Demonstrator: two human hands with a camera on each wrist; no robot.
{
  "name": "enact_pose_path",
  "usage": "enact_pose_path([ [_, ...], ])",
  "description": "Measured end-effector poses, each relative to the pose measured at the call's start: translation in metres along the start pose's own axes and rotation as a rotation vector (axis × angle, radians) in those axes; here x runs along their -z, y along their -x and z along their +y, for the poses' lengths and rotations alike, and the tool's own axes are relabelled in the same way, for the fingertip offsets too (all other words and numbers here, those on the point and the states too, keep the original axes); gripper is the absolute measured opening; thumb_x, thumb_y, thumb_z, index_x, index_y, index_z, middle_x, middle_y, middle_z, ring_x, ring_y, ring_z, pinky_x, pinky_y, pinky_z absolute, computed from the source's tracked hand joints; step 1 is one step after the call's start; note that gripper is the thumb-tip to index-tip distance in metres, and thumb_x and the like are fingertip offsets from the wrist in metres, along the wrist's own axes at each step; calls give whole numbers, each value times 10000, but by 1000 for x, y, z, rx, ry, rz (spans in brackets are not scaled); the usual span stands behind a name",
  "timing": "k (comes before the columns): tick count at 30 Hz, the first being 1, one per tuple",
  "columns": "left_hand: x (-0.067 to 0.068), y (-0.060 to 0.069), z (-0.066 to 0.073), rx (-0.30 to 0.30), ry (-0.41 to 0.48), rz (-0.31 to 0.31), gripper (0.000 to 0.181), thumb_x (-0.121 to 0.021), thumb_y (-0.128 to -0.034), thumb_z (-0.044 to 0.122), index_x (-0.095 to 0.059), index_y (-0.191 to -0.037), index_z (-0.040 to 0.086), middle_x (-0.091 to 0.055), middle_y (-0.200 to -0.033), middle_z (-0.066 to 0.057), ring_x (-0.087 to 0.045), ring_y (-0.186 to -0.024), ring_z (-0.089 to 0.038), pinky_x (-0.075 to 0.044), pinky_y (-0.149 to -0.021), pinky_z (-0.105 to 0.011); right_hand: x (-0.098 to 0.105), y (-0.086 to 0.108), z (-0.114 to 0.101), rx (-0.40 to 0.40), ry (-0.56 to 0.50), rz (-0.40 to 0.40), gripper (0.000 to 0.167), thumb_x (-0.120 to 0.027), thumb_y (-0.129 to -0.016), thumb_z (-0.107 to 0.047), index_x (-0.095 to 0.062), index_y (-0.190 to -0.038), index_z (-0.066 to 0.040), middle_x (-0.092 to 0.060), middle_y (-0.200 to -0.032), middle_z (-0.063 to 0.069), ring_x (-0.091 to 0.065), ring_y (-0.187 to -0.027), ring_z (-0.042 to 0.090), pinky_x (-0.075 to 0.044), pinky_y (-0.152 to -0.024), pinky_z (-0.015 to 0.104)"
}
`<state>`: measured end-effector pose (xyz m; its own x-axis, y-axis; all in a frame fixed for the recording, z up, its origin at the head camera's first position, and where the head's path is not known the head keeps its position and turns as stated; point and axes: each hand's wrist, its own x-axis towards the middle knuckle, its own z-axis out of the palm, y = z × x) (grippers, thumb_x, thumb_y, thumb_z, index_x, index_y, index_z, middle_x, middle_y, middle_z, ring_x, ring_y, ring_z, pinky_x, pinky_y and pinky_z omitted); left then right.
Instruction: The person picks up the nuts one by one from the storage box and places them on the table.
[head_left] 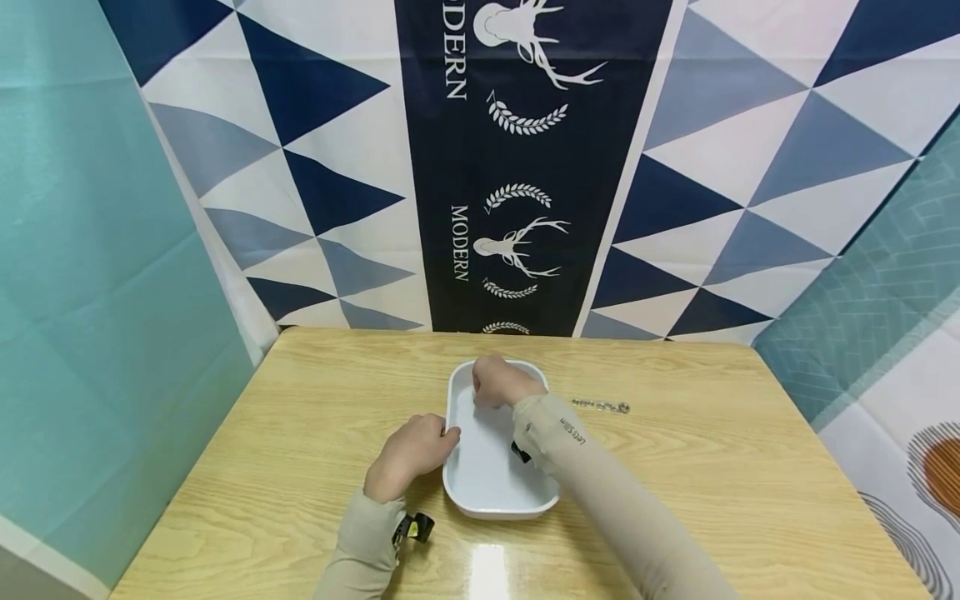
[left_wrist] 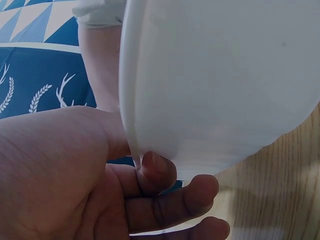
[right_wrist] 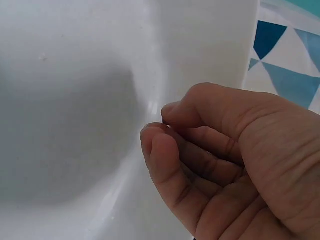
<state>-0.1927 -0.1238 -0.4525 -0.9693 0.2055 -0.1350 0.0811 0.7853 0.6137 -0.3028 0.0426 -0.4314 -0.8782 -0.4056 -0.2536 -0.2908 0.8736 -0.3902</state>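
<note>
A white rectangular tray (head_left: pixel 491 475) with rounded corners stands on the table. My left hand (head_left: pixel 418 450) holds the tray's left rim, the thumb over the edge and the fingers against the outer wall, as the left wrist view shows. Inside the tray, my right hand (head_left: pixel 502 382) is down near the far end, its fingers (right_wrist: pixel 165 160) curled and the thumb close to the index fingertip. A tiny dark spot shows between those two tips; whether it is an object or shadow I cannot tell. To the tray's right lies a row of small shiny pieces (head_left: pixel 602 406), too small to identify.
The light wood table (head_left: pixel 322 392) reaches back to a patterned cloth (head_left: pixel 495 167) with triangles and deer heads. Teal cloth (head_left: pixel 127 292) hangs at the left side, and another patterned cloth (head_left: pixel 885 350) hangs at the right.
</note>
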Motion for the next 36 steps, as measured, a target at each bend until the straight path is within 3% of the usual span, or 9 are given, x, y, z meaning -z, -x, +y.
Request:
enact_pose_path([
  [8, -1, 0, -1, -1, -6, -3, 340, -491, -1043, 279, -626, -776, 118, -475, -609, -9, -439, -524, -160, -348, -494, -301, 8, 7, 0, 31, 19, 7, 141, -703, -818, 19, -656, -756, -98, -666, -705, 37, -601, -595, 144, -468, -548, 285],
  [16, -2, -1, 0, -3, -15, 0, 369, -491, -1041, 286, -587, -721, 129, -474, -604, -5, -440, -522, -158, -347, -492, -300, 22, 18, 4, 7, -87, 36, 122, -743, -844, -5, -668, -812, -96, -679, -808, 48, -629, -688, 186, -500, -612, 304],
  [25, -1, -1, -1, -3, -34, 10, 390, -487, -1039, 289, -526, -675, 152, -476, -606, -6, -452, -531, -163, -357, -503, -305, 40, 29, 11, 1, -102, 67, 97, -727, -839, -21, -674, -791, -87, -683, -719, 52, -631, -640, 177, -482, -609, 297],
  [36, 0, -1, 0, -7, -32, 22, 406, -486, -1038, 285, -481, -651, 164, -451, -589, -2, -420, -509, -159, -334, -487, -298, 58, 40, 23, -9, -146, 118, 106, -718, -833, -15, -677, -768, -88, -685, -733, 57, -638, -624, 171, -478, -625, 301],
])
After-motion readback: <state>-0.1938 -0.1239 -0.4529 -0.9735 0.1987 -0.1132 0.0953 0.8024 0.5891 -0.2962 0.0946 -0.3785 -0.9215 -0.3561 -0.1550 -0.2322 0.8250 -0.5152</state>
